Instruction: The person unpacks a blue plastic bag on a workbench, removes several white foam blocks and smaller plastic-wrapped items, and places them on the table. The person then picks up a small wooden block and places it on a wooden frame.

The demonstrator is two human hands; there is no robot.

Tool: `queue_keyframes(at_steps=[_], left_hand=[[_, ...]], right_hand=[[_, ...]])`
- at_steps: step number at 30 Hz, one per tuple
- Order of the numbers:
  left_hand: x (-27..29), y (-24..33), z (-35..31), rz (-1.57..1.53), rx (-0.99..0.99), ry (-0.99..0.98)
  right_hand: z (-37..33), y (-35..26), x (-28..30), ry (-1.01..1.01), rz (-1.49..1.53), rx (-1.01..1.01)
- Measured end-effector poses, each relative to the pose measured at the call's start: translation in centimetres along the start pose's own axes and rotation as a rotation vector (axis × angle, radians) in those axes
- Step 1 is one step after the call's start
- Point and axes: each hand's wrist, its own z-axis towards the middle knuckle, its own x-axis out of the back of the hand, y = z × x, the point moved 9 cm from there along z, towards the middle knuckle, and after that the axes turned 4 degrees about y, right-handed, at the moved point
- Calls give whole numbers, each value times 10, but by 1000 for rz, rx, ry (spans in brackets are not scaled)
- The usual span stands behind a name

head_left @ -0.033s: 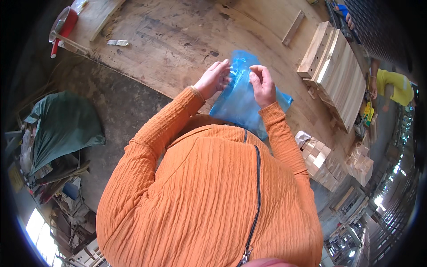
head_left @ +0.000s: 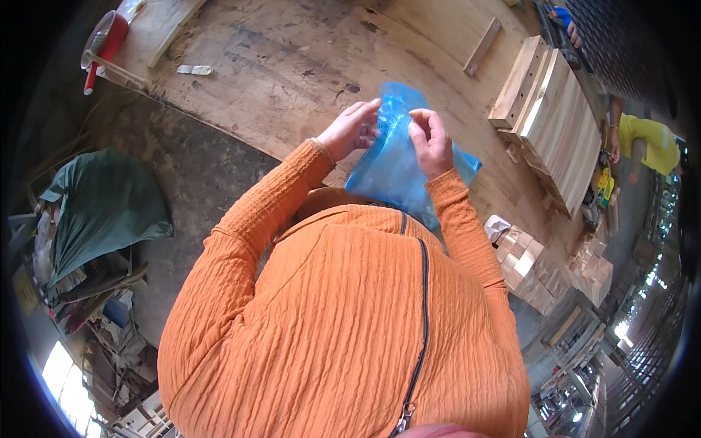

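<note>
A crinkled, see-through blue plastic bag (head_left: 394, 175) lies over the near edge of the wooden table, its lower part close against my orange top. My left hand (head_left: 349, 133) is at the bag's upper left edge, fingers curled and closed on the film. Thumb and forefinger of my right hand (head_left: 432, 146) pinch the bag near its upper right side. Between the two hands the film is bunched and shiny. What the bag holds, if anything, cannot be made out.
The stained wooden table (head_left: 270, 80) bears a striped wooden panel (head_left: 558, 124) and a loose wood strip (head_left: 482, 47) at right, a tape roll on a red dispenser (head_left: 109, 44) at far left. Stacked wood blocks (head_left: 529, 266) stand right. Another person in yellow (head_left: 646, 142) is at far right.
</note>
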Motion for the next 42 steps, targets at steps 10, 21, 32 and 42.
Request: queue_keyframes(at_steps=[10,21,32,42], left_hand=[[-7,5,4,152,-38,-201],[8,3,8,-35,-74,-202],[7,6,6,197,50,-50],[-24,-4,13,-26,-121,-242]], right_hand=[[6,-40,-13,-159,-208,216],[-1,-35,-14,-246,-266,324],[-8,-42,-5,-262,-98,301],[3,-34,2,-44,-82,313]])
